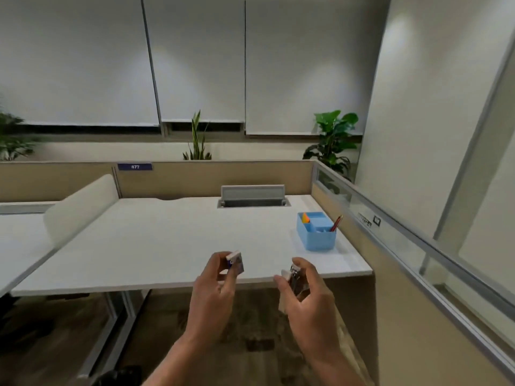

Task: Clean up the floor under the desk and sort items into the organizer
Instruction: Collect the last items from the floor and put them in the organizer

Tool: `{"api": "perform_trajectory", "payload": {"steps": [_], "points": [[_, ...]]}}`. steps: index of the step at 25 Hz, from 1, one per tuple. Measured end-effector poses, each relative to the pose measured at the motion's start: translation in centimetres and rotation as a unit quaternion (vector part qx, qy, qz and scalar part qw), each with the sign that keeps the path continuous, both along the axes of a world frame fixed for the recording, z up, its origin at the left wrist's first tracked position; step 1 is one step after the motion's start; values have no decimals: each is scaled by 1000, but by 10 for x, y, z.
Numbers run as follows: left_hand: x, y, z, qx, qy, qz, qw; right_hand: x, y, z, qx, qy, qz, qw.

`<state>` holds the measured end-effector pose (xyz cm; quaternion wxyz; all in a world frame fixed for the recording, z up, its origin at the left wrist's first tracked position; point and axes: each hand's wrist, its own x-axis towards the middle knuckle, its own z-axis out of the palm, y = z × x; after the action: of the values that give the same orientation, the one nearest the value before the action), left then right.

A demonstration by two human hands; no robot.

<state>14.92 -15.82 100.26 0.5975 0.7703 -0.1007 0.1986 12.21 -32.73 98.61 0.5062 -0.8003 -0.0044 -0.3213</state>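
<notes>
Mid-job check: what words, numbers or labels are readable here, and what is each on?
"477": purple plate on the partition.
Blurred, unreadable: sticker on the side rail.
Blue print, unreadable: small box in the left hand.
Nothing readable: small item in the right hand.

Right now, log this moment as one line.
left grip: holds small box | right grip: holds small metal item | organizer: on desk, pen inside | stage: both items not yet sorted

White desk (156,246): blue organizer (316,237) near right edge, grey cable hatch (253,195) at back.
</notes>
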Motion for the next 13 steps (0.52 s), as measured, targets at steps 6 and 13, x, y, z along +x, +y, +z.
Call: {"api": "perform_trajectory", "payload": {"steps": [6, 13], "points": [[53, -4, 12, 37, -7, -25, 999, 49, -9, 31, 13, 18, 3, 1000], [184, -46, 26, 48, 0, -59, 997, 171, -66, 45, 79, 23, -27, 996]]}}
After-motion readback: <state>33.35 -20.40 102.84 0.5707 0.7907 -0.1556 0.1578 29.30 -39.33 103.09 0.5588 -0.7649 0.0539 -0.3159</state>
